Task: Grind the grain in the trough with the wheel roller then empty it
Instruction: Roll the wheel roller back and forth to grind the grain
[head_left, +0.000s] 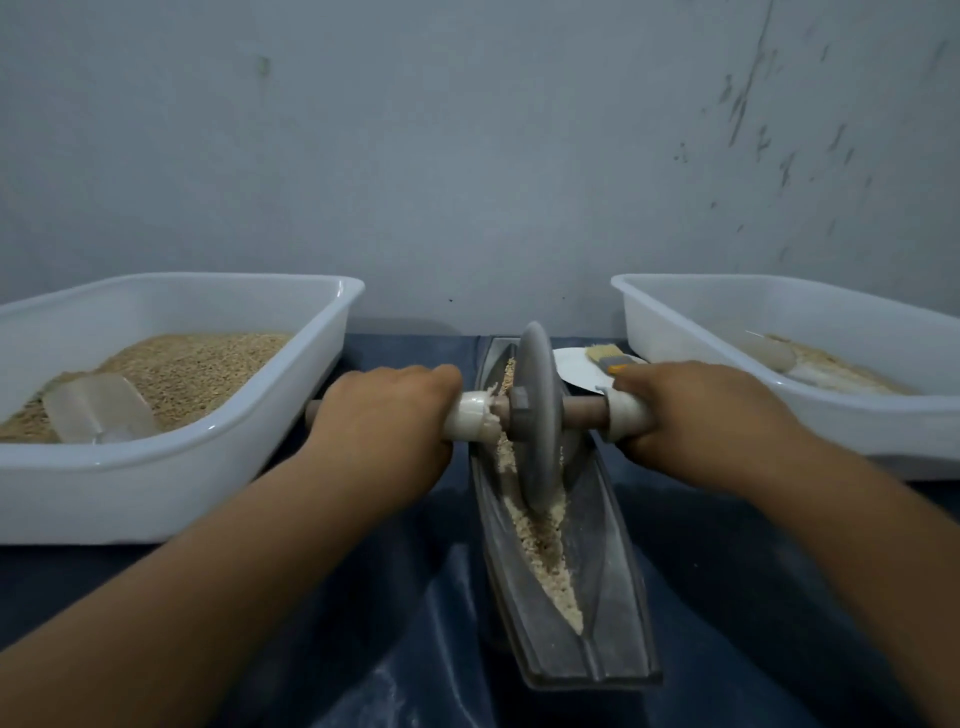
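Firmly gripped, the wheel roller (537, 415) stands upright in the trough (566, 545) at centre, left hand (387, 410) and right hand (691, 410) each closed round an axle end; crushed grain (545, 551) trails toward six o'clock, bins at nine and three.

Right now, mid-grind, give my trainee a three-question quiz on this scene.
1. True or false: both hands grip the roller's axle.
2. Where is the scoop? A) left tub B) right tub C) trough
3. What lies on the white plate behind the right hand?

Key: 1 true: left hand and right hand each hold an end. 2 A. 3 a brush.
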